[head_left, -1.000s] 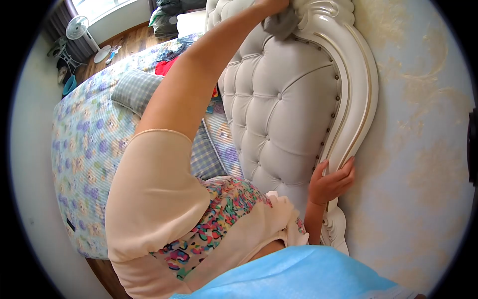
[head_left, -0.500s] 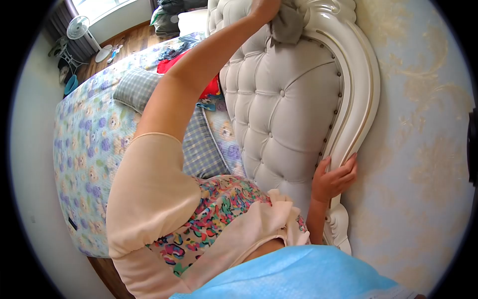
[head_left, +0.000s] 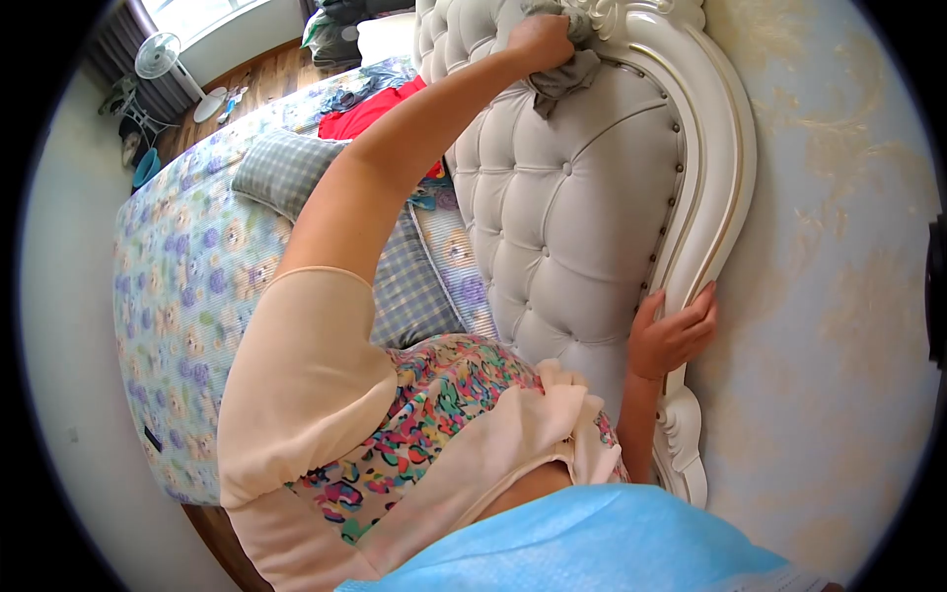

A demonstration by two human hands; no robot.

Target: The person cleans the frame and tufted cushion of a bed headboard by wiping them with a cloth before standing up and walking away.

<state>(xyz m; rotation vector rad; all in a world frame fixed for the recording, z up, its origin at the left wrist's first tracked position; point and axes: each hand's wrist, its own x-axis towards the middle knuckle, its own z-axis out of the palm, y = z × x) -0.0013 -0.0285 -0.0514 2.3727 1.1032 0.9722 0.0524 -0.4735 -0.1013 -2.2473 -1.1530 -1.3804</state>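
Observation:
A crumpled grey cloth [head_left: 567, 81] is in my left hand [head_left: 541, 43], whose fingers are closed on it. The cloth lies against the upper part of the cream tufted headboard [head_left: 582, 187], beside its carved frame. Lower on the right, my right hand [head_left: 673, 335] grips the glossy white frame [head_left: 712, 212], with the thumb on the padded side and the fingers curled over the outer edge. Its palm side is partly hidden.
A floral bed [head_left: 187, 286] spreads across the left, with checked pillows [head_left: 286, 170] and red fabric [head_left: 370, 111] on it. Patterned wallpaper [head_left: 819, 326] borders the headboard. A white fan [head_left: 158, 56] stands at the far left. A blue mask [head_left: 572, 543] covers the bottom.
My left hand and the grey cloth have moved down the headboard, showing more fully. My right hand stays on the frame. The view has shifted slightly.

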